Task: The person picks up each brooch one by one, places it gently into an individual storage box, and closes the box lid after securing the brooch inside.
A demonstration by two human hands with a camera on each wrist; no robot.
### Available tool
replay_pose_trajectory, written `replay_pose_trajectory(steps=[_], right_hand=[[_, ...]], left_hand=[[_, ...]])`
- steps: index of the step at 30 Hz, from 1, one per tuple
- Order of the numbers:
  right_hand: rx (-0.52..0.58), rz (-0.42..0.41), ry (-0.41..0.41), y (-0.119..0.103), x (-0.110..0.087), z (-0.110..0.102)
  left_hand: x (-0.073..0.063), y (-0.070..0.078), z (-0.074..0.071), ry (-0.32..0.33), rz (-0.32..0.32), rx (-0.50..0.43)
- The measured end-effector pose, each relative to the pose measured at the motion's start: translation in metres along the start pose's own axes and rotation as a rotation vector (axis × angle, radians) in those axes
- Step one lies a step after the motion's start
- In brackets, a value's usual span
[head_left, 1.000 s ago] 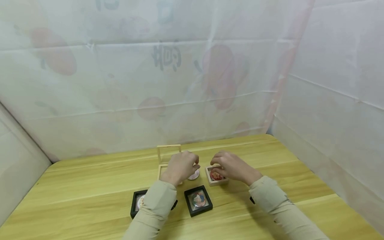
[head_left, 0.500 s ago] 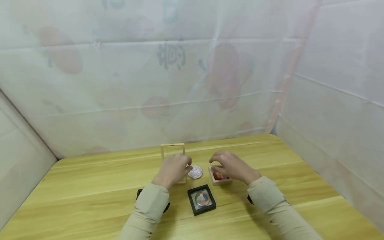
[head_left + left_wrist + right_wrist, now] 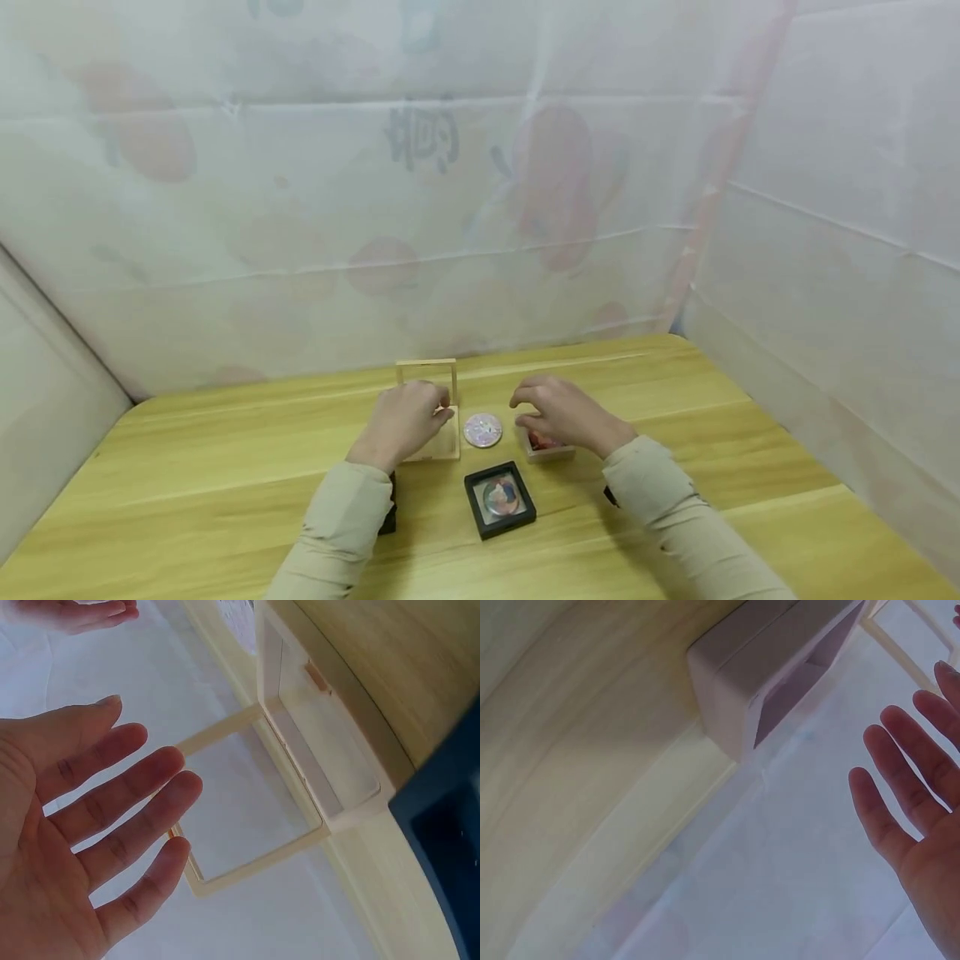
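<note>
My left hand (image 3: 401, 425) hovers over a cream display box (image 3: 447, 454), whose hinged frame lid (image 3: 426, 363) stands raised. In the left wrist view its fingers are spread, holding nothing. A round glittery badge (image 3: 482, 430) lies flat on the table, to the right of the cream box. My right hand (image 3: 566, 410) hangs above a pale pink display box (image 3: 551, 455) and partly hides the red round badge (image 3: 542, 443) in it. The right wrist view shows that hand's fingers loosely extended around nothing, apart from the pink box (image 3: 727, 697).
Nearer on the wood-grain table (image 3: 675, 517) lies a black display frame (image 3: 517, 529) with a colourful round badge (image 3: 500, 496) inside. Another black frame (image 3: 388, 508) is mostly hidden by the left sleeve. Pale printed cloth (image 3: 300, 208) walls the back and sides.
My left hand has moved left, away from the glittery badge, which now shows fully. The right hand stays over the pink box with only a slight shift.
</note>
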State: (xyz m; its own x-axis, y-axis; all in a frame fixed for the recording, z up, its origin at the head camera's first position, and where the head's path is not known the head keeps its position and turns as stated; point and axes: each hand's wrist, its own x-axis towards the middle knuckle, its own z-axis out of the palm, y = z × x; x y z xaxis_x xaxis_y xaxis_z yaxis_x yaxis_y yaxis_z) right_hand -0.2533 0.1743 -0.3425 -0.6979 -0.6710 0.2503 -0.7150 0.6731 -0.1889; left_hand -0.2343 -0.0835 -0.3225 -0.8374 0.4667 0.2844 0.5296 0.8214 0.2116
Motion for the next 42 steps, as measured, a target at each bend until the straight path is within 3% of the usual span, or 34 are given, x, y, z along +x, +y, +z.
replay_pose_trajectory(steps=[14, 23, 32, 42], right_hand=[[0.006, 0.003, -0.025, -0.007, 0.005, 0.004], [-0.001, 0.006, -0.031, -0.009, 0.007, 0.008], [-0.044, -0.048, -0.059, -0.014, 0.015, 0.015], [-0.038, -0.025, -0.099, -0.018, 0.020, 0.020]], left_hand=[[-0.007, -0.015, -0.003, 0.048, -0.070, -0.041], [-0.011, -0.025, -0.001, 0.169, -0.050, -0.035], [-0.014, -0.039, -0.004, 0.277, -0.135, -0.063], [-0.011, -0.048, -0.008, 0.343, -0.155, -0.085]])
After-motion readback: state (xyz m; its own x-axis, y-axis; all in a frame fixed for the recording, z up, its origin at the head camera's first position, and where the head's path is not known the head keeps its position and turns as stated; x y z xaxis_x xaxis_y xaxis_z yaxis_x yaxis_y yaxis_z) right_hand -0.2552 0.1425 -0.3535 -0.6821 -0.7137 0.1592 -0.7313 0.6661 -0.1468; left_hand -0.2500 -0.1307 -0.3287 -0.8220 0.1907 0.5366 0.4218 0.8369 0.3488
